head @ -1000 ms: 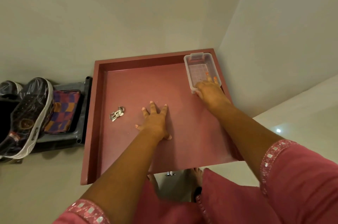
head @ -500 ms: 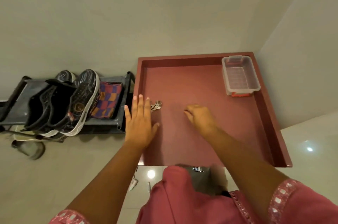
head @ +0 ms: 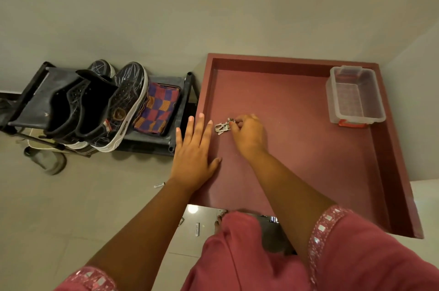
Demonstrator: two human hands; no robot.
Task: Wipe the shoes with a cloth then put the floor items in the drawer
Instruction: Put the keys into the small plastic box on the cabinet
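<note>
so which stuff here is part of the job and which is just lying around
Job:
- keys, pinched by right hand
- drawer, left hand flat on its edge
- shoes
- checked cloth
- small floor items

Lying about:
- clear plastic tub
- shoe rack

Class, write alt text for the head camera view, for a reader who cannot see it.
Seen from above, a person's right hand pinches a bunch of keys in an open red drawer while the left hand rests flat on its edge. A clear plastic box sits in the far corner; black shoes and a checked cloth lie on a rack alongside.
</note>
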